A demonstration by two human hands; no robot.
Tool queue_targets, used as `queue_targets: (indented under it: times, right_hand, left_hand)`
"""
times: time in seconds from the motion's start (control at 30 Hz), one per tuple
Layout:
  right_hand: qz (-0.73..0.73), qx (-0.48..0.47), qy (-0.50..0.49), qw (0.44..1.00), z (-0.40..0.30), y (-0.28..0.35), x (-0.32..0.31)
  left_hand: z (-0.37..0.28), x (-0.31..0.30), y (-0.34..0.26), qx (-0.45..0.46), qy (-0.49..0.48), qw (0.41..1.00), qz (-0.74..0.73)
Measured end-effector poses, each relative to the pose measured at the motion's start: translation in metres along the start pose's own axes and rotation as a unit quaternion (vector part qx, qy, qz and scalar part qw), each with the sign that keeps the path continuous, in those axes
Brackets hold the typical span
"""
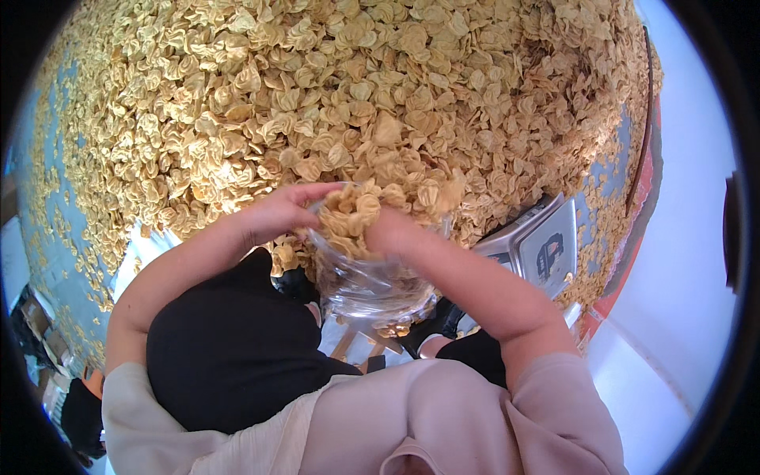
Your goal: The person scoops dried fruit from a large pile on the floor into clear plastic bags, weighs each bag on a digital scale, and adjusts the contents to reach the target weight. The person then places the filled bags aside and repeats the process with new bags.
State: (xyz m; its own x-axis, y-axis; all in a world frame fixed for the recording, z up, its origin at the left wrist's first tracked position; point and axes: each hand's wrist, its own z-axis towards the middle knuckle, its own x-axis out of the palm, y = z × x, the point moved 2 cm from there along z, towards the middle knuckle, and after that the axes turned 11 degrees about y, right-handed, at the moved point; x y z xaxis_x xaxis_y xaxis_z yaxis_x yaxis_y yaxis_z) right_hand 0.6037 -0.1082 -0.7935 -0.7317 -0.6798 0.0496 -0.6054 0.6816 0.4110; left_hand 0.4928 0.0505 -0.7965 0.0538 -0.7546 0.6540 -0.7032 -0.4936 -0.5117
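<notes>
A clear plastic bag (374,291) stands between my knees, filled to its mouth with thin, ridged, golden dried pieces. My left hand (294,208) grips the bag's rim at its left side. Blurred by motion, my right hand (389,231) is inside the mouth at the right, among the pieces; its fingers are hidden, so whether it holds any cannot be told. Right behind the bag rises a large heap of the same dried pieces (356,89).
To the right of the bag a metal-topped scale (543,249) leans against the heap. Loose pieces lie scattered over the blue-grey floor (59,237) at left. A white wall (689,178) bounds the right side. Part of a person in black (83,415) shows at lower left, near cardboard boxes.
</notes>
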Motion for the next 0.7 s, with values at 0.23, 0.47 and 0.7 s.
queue_targets:
  times: [0.23, 0.47, 0.7]
  right_hand:
    - [0.300, -0.099, -0.454, 0.834, -0.048, -0.089, -0.132]
    - [0.175, -0.226, -0.366, 0.886, 0.014, 0.008, -0.053]
    - [0.263, -0.251, -0.249, 0.898, -0.084, -0.021, 0.083]
  left_hand:
    - [-0.005, -0.049, 0.042, -0.054, -0.135, 0.972, -0.185]
    - [-0.001, -0.037, 0.037, 0.036, -0.180, 0.951, -0.250]
    - [-0.018, 0.068, -0.029, -0.044, 0.043, 0.982, 0.179]
